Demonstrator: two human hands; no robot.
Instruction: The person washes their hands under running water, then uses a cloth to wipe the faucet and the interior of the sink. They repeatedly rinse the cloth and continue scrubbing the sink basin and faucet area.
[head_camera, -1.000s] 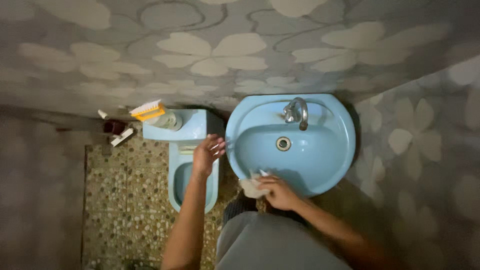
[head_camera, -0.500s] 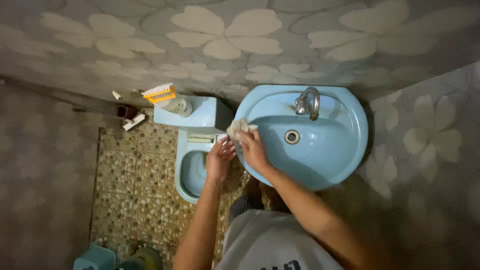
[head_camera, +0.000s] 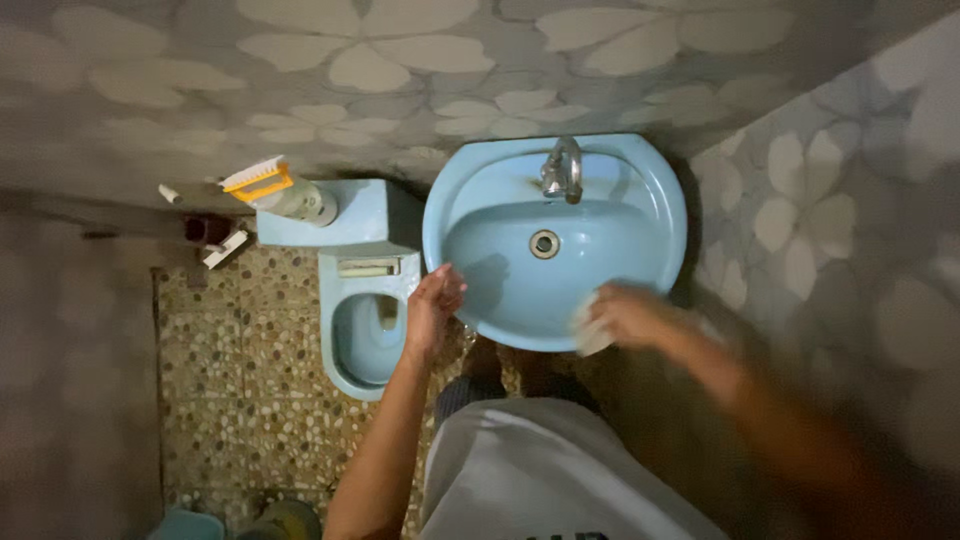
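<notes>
Two bare hands at light-blue washbasin (head_camera: 640, 190), seen from above. Right hand (head_camera: 625, 315), motion-blurred, closed around pale crumpled cloth (head_camera: 592, 335), pressing it on basin's front-right rim. Left hand (head_camera: 432, 305), fingers loosely open, holds nothing, braces against basin's left rim. Step in hand looks like wiping rim; next move likely calls for sliding cloth along rim curve while left hand steadies. Basin oval, long axis left to right; tap (head_camera: 562, 170) at wall side, spout pointing toward person. Blue toilet (head_camera: 365, 325) just beside, left.
</notes>
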